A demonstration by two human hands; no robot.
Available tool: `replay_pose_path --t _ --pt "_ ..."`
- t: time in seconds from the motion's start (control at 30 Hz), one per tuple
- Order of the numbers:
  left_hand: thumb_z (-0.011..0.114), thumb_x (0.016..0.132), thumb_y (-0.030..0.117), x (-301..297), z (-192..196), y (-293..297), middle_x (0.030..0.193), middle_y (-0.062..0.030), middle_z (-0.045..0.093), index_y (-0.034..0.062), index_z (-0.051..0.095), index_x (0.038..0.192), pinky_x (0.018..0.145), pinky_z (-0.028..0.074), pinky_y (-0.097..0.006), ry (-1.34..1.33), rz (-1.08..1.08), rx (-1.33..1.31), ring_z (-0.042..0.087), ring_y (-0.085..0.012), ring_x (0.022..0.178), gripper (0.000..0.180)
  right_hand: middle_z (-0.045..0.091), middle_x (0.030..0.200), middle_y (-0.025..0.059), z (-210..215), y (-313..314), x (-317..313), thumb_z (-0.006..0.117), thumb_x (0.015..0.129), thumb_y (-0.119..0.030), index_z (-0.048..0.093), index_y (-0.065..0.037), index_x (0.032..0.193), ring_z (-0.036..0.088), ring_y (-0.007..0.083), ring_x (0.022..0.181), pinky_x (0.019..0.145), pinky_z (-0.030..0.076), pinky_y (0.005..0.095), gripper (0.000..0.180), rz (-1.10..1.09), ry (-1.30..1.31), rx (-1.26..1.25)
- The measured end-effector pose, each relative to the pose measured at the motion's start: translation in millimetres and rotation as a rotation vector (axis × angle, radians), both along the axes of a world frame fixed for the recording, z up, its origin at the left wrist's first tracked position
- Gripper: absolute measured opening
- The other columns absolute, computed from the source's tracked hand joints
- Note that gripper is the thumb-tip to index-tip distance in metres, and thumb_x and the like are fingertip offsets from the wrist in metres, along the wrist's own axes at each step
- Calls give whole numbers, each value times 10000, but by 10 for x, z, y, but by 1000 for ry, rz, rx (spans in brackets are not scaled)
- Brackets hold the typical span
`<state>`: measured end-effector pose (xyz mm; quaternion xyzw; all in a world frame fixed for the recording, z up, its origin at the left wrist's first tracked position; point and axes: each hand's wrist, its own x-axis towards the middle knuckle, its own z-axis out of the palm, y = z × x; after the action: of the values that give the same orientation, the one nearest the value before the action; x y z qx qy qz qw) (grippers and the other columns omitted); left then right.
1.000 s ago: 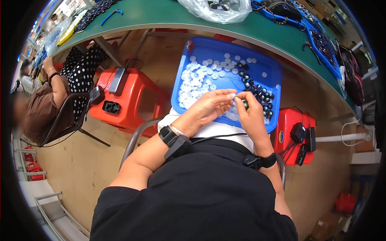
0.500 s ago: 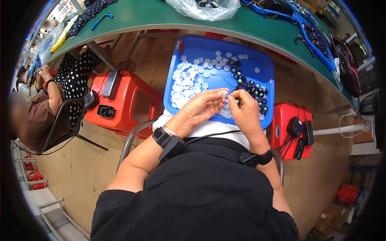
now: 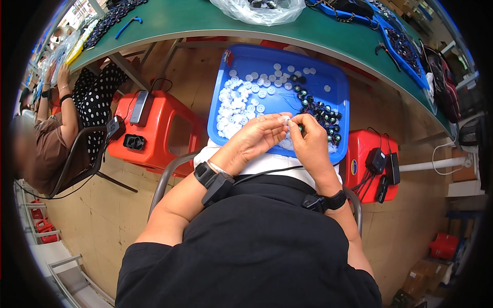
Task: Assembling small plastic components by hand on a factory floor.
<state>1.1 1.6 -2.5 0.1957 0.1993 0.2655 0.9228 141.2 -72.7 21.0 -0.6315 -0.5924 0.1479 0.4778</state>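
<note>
A blue plastic tray (image 3: 219, 91) rests on my lap. Over its near side, my left hand (image 3: 257, 137) pinches a small whitish piece (image 3: 283, 119) between thumb and fingertips. My right hand (image 3: 311, 139) is closed beside it, thumb and forefinger pressed together at the same piece; whether they hold something else is hidden. White plastic discs (image 3: 263, 93) lie scattered in the tray's middle and back. A pile of small white pieces (image 3: 229, 110) fills the left side. Shiny dark round pieces (image 3: 321, 109) with thin dark strands gather on the right, partly behind my right hand.
Ahead stands a green table (image 3: 174, 19) bearing a clear plastic bag (image 3: 267, 14), a blue-handled tool (image 3: 127, 26) and a blue tray (image 3: 403, 54). Red stools with black devices flank me, left stool (image 3: 169, 115) and right stool (image 3: 354, 154). A seated co-worker (image 3: 56, 143) is at left.
My hands stay almost in place, with the right fingertips drawn slightly toward the left ones. The co-worker's arms have reached up toward the table.
</note>
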Motion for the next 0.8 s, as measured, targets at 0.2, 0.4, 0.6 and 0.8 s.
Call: replay_pose_path --t 0.2,0.4,0.6,0.8 --pt "621 887 69 -8 -21 11 938 -59 628 -35 596 1082 792 512 -231 -10 22 -25 610 -107 864 223 613 756 103 -80 14 46 617 839 -53 593 4 823 583 209 613 566 459 317 64 15 143 -33" --pt "606 893 57 -3 -12 19 942 -64 629 -41 597 1072 796 515 -235 -46 29 -59 612 -112 863 204 615 752 98 -30 9 44 624 834 -53 597 1 822 574 196 611 563 452 312 62 13 192 -60" --pt "598 896 51 -2 -8 3 948 -80 626 -51 586 1082 799 518 -240 -45 35 -72 613 -122 864 213 620 754 111 -30 12 17 627 820 -52 590 -6 807 597 232 625 572 469 338 60 -23 58 -20" --pt "596 896 50 3 6 -6 948 -86 625 -56 576 1092 802 520 -241 -41 39 -66 615 -126 863 223 618 751 115 22 -3 -7 627 813 -55 575 -9 785 605 252 625 563 474 352 75 -60 -31 -11"
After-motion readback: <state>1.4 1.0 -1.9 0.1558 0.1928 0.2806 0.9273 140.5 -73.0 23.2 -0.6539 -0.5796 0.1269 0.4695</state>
